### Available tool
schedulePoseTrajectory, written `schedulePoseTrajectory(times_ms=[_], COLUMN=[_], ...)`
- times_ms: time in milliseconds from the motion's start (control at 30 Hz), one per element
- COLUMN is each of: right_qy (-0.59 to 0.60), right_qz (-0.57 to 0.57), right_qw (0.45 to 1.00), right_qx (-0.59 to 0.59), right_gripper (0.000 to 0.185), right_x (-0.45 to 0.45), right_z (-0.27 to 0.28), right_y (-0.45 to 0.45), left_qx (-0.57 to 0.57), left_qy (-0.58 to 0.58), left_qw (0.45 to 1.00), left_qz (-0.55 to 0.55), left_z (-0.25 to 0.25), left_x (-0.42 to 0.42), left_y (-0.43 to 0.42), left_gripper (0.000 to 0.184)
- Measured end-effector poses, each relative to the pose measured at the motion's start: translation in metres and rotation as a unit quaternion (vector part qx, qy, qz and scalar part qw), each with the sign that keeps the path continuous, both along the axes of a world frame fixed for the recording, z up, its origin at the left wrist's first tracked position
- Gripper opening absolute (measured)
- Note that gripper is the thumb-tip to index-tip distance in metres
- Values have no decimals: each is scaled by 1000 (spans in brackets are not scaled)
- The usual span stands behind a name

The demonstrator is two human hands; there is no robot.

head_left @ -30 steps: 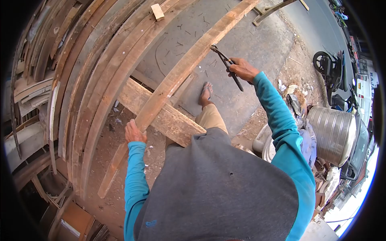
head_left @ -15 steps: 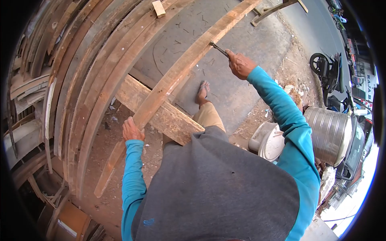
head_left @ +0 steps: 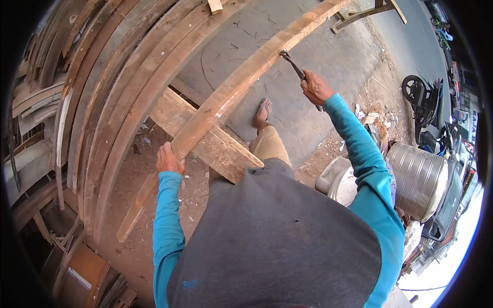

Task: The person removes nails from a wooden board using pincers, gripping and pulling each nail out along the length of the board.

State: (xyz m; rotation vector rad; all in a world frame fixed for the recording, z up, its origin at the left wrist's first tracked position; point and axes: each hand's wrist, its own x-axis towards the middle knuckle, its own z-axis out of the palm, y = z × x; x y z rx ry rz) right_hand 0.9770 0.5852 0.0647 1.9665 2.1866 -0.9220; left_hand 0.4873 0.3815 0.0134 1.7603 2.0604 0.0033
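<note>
A long curved wooden beam [head_left: 226, 97] slants up to the right, lying across a short, wide board [head_left: 218, 146]. My left hand [head_left: 168, 159] is wrapped round the beam near its lower part. In my right hand [head_left: 316, 87] is a dark pair of pincers [head_left: 294, 64], gripped by the handles. The head of the pincers touches the right edge of the beam, toward its upper part. Whether a nail sits between the jaws is too small to tell.
Stacked curved beams [head_left: 123, 113] fill the left side, with a small wood block [head_left: 215, 5] on them. Nails lie scattered on the concrete. At the right are a metal drum [head_left: 418, 179], a whitish container [head_left: 341, 182] and a motorcycle [head_left: 423, 102]. A wooden trestle [head_left: 362, 16] stands at the top.
The pincers were spread beside the beam, then their handles came together. Their head now sits slightly farther up the beam. My left hand keeps its grip, and the view has shifted slightly.
</note>
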Motion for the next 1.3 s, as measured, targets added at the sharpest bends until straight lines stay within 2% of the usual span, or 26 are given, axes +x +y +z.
schedulePoseTrajectory(times_ms=[200, 500, 600, 733, 800, 1033, 1267, 1300], right_qy=[-66, -157, -121, -137, -204, -300, -232, -223], right_qz=[66, 38, 40, 46, 8, 39, 69, 71], right_qw=[992, 986, 989, 987, 977, 951, 969, 971], right_qx=[85, 52, 71, 67, 62, 66, 43, 57], right_gripper=[46, 45, 44, 45, 46, 54, 54, 46], right_x=[7, -18, -15, -26, -41, -65, -42, -38], right_z=[-4, 11, 3, 11, 23, 47, 43, 41], right_y=[3, 4, 3, 2, -3, -3, -3, -2], left_qx=[2, 6, 9, 18, 21, 18, 18, 20], left_qy=[20, 41, 45, 51, 51, 42, 52, 60], left_qw=[1000, 999, 999, 998, 998, 999, 998, 998], left_qz=[11, 8, 12, 12, 14, 12, 16, 13], left_z=[5, 2, 5, 2, -2, 7, 2, -1], left_x=[6, 4, 6, 4, 3, -1, 6, 4], left_y=[1, -2, -2, -3, -4, 1, -6, -8], left_gripper=[77, 79, 77, 71, 68, 65, 74, 74])
